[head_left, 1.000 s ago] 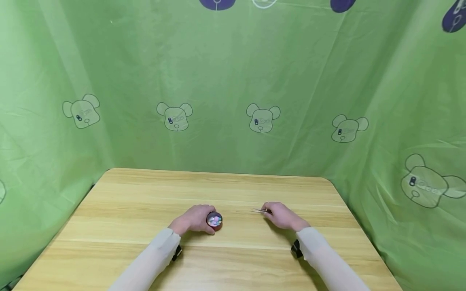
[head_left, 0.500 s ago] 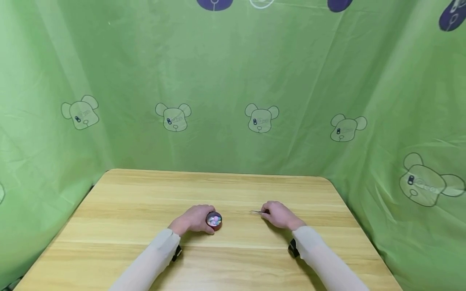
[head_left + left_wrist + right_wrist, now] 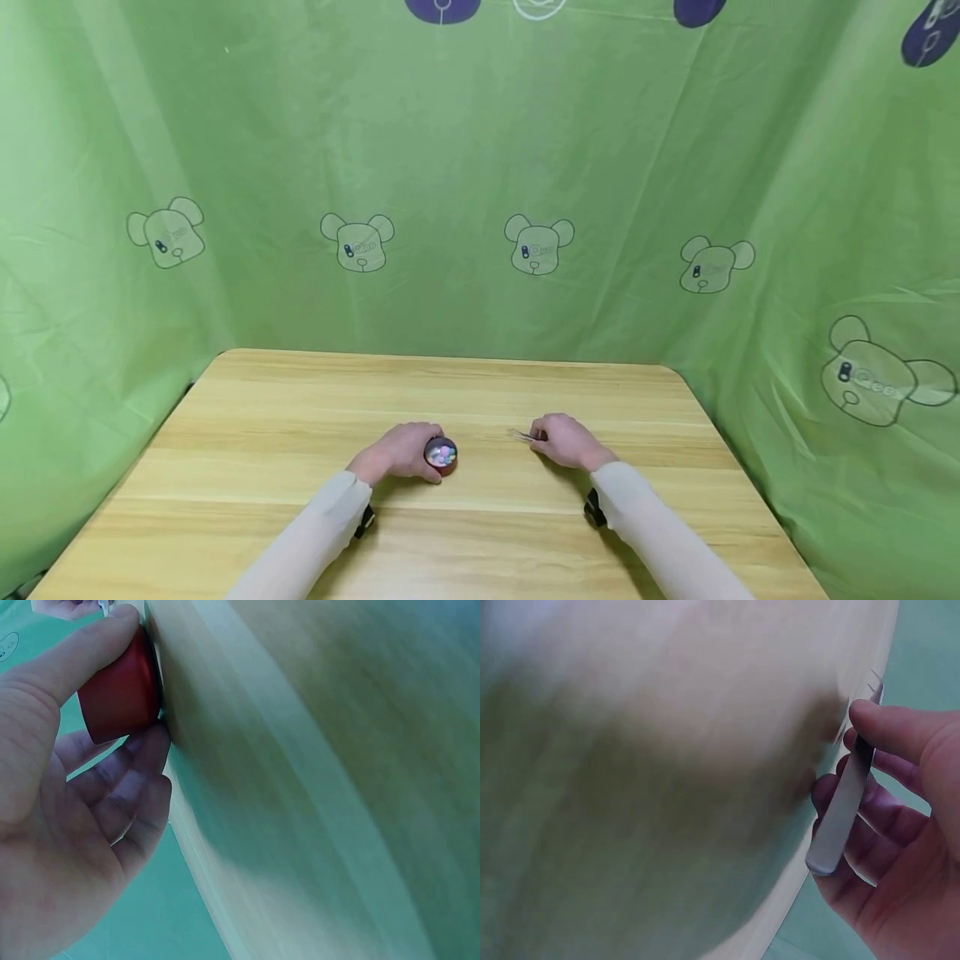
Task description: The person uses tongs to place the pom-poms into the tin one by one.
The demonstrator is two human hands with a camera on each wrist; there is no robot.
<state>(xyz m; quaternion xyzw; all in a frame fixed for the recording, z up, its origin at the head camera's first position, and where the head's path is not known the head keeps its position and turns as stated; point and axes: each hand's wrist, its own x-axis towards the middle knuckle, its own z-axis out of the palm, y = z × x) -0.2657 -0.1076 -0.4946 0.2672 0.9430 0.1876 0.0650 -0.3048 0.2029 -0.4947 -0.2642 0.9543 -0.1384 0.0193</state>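
Observation:
Near the middle of the table my left hand point(image 3: 401, 451) grips a small round red container point(image 3: 120, 696) from its left side, thumb at the near wall and fingers round the far one. Its mouth faces up, and several small pastel-coloured pieces point(image 3: 442, 454) lie inside; their kind is too small to tell. To the right, my right hand point(image 3: 566, 441) pinches a pair of metal tweezers point(image 3: 841, 806) between thumb and fingers. The tweezers' thin tips point(image 3: 517, 434) point left, toward the container and apart from it. Nothing shows between the tips.
Both hands are over a light wood-grain table point(image 3: 480, 542). Behind it and at both sides hangs a green curtain point(image 3: 450, 308) with bear-head prints. A dark wrist camera point(image 3: 595, 507) sits under the right sleeve, another point(image 3: 364, 522) under the left.
My right hand has shifted a little to the left with the tweezers, bringing their tips slightly closer to the container. The left hand and the red container have stayed in place.

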